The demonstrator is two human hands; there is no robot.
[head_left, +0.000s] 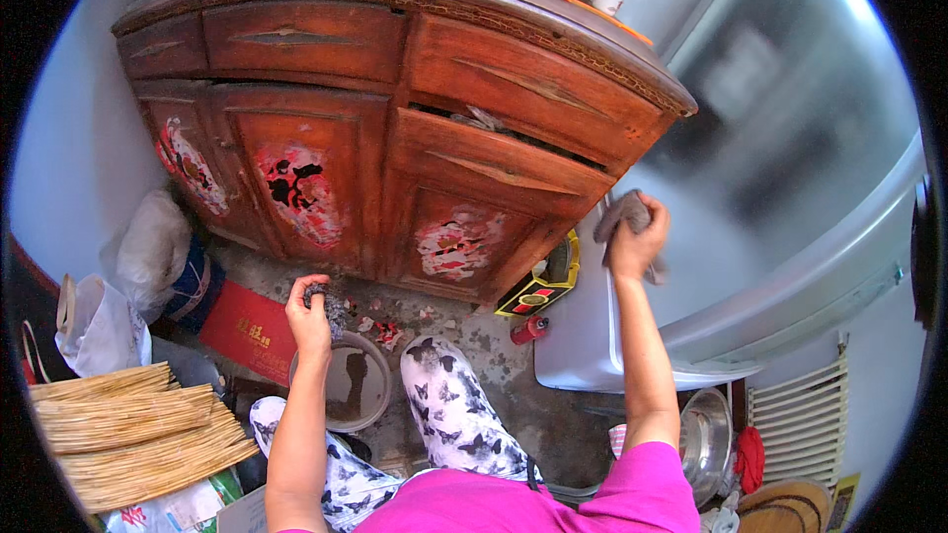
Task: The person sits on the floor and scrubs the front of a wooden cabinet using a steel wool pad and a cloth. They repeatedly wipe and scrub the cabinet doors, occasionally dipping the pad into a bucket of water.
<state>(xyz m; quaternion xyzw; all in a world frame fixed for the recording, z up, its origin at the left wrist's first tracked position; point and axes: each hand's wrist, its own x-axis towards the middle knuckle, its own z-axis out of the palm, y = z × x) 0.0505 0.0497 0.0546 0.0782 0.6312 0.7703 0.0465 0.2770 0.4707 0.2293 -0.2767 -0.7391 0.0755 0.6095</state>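
My left hand [309,324] is closed on a grey steel wool scrubber [336,316], above the edge of a round basin of water [386,397]. A grey cloth [620,213] is bunched in my right hand [635,249], beside the right end of a reddish-brown wooden cabinet [380,158] and over the side of a pale, glossy appliance [590,336]. Patchy red, white and black remains of decoration [298,192] cover parts of the cabinet's door panels. One upper right drawer has a gap below it with something pale showing.
A red box [247,331], stuffed plastic bags [153,257] and a stack of straw-coloured sticks [138,434] lie left. A yellow-black box [541,286] and red bottle [530,330] stand beside the appliance. Scraps [380,329] litter the floor. Metal bowls [706,444] are lower right.
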